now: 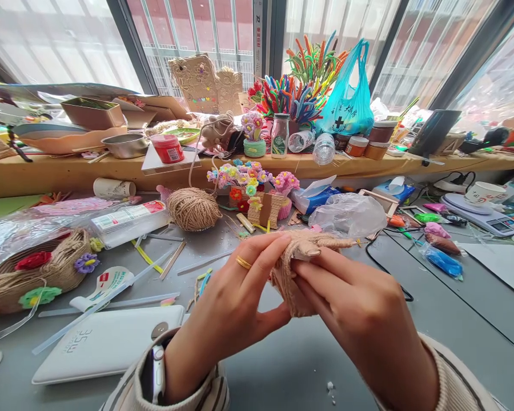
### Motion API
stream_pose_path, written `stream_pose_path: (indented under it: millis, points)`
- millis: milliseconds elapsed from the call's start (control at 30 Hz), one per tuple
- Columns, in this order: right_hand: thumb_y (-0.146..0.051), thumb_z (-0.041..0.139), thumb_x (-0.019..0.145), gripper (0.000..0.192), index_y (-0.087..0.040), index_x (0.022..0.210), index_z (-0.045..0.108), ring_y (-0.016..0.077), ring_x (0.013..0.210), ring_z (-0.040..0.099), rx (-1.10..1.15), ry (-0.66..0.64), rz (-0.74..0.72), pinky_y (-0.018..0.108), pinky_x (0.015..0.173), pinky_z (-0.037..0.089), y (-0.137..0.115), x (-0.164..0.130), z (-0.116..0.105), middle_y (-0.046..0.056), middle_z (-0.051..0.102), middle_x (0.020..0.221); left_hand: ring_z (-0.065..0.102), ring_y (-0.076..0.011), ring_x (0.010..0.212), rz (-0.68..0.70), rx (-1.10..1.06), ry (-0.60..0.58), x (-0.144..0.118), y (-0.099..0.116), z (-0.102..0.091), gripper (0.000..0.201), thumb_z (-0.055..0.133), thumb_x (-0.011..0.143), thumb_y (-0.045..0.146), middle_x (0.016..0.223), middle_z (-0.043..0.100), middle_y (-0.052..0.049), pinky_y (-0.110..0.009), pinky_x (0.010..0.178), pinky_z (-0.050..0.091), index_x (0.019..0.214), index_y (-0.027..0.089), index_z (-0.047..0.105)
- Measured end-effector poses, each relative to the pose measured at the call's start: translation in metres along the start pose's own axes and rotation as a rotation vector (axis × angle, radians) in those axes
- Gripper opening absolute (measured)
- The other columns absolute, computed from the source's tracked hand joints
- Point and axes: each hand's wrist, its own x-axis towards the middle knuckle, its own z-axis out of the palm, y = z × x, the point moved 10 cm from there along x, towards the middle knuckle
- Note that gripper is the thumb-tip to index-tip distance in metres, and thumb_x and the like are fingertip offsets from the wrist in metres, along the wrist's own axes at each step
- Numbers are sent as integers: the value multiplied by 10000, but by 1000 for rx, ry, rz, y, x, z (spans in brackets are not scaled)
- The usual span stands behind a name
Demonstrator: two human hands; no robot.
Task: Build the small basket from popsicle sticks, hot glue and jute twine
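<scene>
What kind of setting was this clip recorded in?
Most likely a handicraft worktable by a window. A ball of jute twine, a bunch of coloured pipe cleaners and small handmade flower pots crowd it, while both hands hold a twine-wrapped piece.

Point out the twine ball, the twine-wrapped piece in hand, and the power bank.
twine ball (193,209), head view, middle of the wound ball.
twine-wrapped piece (292,285), head view, wrapped body between both hands.
power bank (107,342), head view, white top face.
</scene>
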Motion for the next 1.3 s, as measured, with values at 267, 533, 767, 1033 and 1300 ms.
stream_pose_path:
  millis: [267,533,767,1033,1300]
  points:
    - [-165,553,791,135,-157,842,678,61,579,558,-4,-17,135,171,591,401,19,1,-26,5,624,678,456,-166,1072,-158,-170,-55,-1,-29,3,644,658,658,242,1140,473,-64,-262,928,419,1218,167,349]
    - [-185,581,777,111,-175,836,674,58,623,544,-148,68,218,170,599,376,30,3,-50,-14,635,688,491,-152,1057,-328,-450,-122,-5,-49,8,617,656,640,189,1175,484,-13,-207,823,480,1191,254,385]
    - [-169,597,759,129,-190,868,662,65,621,521,-111,95,261,184,611,385,36,2,-55,-19,611,697,486,-174,1088,-439,-673,-286,-14,-56,20,623,666,642,218,1211,486,-20,-247,888,448,1204,244,398]
    - [-278,579,773,124,-212,834,665,64,513,499,193,-266,61,191,493,364,22,0,2,-24,585,634,500,-200,1091,-367,-728,-489,-20,-43,34,639,698,585,184,1197,521,-12,-290,858,475,1171,283,465]
    - [-241,465,837,221,-243,672,612,55,499,495,131,-373,-13,202,464,280,7,-6,23,-56,546,563,532,-211,1056,-321,-788,-583,-18,-34,45,631,722,559,179,1141,573,9,-296,803,503,1137,312,506]
